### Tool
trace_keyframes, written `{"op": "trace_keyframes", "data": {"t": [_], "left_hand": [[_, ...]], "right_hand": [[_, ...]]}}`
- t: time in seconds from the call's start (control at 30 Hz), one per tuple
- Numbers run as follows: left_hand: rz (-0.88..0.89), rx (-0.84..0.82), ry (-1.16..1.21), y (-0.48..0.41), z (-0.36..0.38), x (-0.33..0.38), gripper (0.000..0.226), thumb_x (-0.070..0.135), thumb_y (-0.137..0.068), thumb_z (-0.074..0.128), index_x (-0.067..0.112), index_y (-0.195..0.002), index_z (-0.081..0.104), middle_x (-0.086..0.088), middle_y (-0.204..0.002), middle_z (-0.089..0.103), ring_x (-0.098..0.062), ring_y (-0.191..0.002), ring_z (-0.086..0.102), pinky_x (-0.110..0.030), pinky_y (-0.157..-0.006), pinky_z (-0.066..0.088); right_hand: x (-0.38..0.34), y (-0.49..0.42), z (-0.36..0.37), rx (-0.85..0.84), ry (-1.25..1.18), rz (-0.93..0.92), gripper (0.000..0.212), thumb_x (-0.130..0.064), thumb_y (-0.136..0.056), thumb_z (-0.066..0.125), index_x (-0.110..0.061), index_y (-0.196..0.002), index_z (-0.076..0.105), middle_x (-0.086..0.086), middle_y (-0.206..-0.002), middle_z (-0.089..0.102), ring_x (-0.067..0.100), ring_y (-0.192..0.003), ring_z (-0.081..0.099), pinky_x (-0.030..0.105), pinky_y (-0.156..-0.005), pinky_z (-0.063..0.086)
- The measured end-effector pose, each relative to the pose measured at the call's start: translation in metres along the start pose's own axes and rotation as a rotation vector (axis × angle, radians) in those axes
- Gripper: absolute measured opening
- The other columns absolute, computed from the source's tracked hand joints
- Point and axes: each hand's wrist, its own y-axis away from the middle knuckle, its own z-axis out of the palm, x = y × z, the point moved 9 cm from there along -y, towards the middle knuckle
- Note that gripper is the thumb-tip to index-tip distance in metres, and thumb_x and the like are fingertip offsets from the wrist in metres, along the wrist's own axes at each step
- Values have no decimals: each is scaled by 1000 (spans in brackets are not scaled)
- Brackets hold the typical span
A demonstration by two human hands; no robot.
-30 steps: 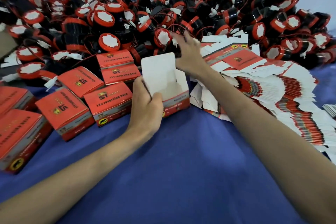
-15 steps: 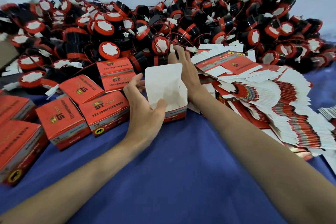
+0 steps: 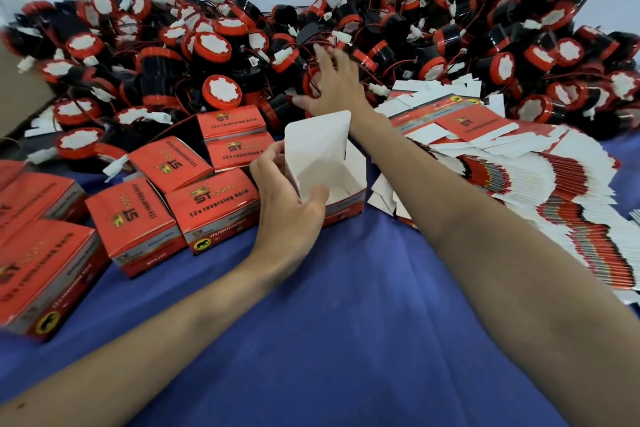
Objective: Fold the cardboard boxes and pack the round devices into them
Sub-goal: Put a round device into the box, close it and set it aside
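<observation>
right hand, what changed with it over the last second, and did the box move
The right hand slid left across the pile of round devices, from right of the flap of the open box to behind it, fingers spread on one; nothing lifted. The left hand still grips the box, which stays on the blue cloth.

The left hand point(image 3: 287, 198) pinches the open box point(image 3: 315, 142), thumb hooked over its rim. The right hand point(image 3: 332, 87) is stretched far forward, palm down, fingers spread.
</observation>
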Motion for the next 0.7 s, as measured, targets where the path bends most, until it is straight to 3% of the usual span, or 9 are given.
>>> {"op": "trace_keyframes", "data": {"t": [0.07, 0.13, 0.2, 0.27, 0.43, 0.53, 0.6, 0.63, 0.7], "left_hand": [[-15, -12, 9, 0, 1, -1, 63, -2, -83, 60, 32, -122, 23, 0, -132, 32, -11, -124, 39, -34, -107, 42], [-17, -18, 2, 0, 2, -1, 63, -2, -84, 60, 32, -121, 23, 1, -131, 32, -10, -124, 39, -32, -106, 42], [-11, -17, -5, -1, 2, -2, 62, -2, -83, 60, 33, -120, 23, 3, -129, 31, -7, -120, 39, -23, -102, 42], [-5, -20, -9, -2, 2, -2, 61, -1, -83, 60, 37, -115, 24, 5, -126, 31, -4, -115, 40, -16, -94, 42], [-6, -29, -20, -1, 3, -2, 57, 1, -83, 59, 34, -116, 27, 5, -124, 32, -4, -114, 41, -18, -97, 39], [-18, -26, -18, -2, 3, -4, 57, 2, -84, 60, 33, -117, 27, 5, -124, 32, -6, -115, 41, -22, -99, 41], [-35, -29, -2, -1, 3, -5, 57, 2, -84, 60, 34, -117, 27, 3, -126, 33, -8, -116, 42, -26, -100, 42], [-39, -31, 3, -1, 3, -5, 56, 2, -84, 59, 34, -117, 27, 3, -126, 33, -7, -116, 43, -26, -99, 43], [-40, -34, -7, -1, 4, -6, 55, 2, -85, 59, 32, -119, 29, 5, -123, 33, -1, -110, 43, -23, -96, 42]], "right_hand": [[5, -6, 15, -131, 81, 35, 82, -41, -86, 67, -18, -150, 21, 12, -153, 22, 35, -142, 16, 57, -110, 27], [4, -7, 6, -8, 68, 32, 69, -36, -83, 69, -19, -140, 34, 11, -143, 34, 36, -133, 28, 58, -103, 36], [1, -3, -6, 103, 61, 10, 58, -33, -81, 69, -20, -130, 41, 11, -134, 37, 35, -123, 35, 52, -96, 42], [2, -1, -9, 86, 56, -6, 61, -38, -79, 70, -19, -130, 42, 14, -133, 35, 36, -120, 36, 44, -96, 41], [19, 19, -33, 152, 27, -1, 63, -37, -79, 71, -11, -131, 47, 16, -133, 31, 31, -122, 32, 29, -99, 30], [25, 46, -43, 164, 3, -51, 60, -31, -79, 75, -7, -126, 48, 17, -147, 26, 31, -134, 27, 29, -108, 27], [34, 65, -54, 193, -169, -47, 51, -26, -79, 75, -10, -120, 52, 13, -145, 39, 23, -131, 38, 16, -104, 28], [42, 74, -64, 238, -342, 1, 42, -23, -79, 74, -13, -115, 55, 8, -134, 52, 19, -120, 50, 14, -97, 36], [60, 90, -74, 278, -810, 176, 27, -19, -79, 69, -18, -104, 59, 1, -111, 65, 16, -101, 61, 29, -83, 50]]}}
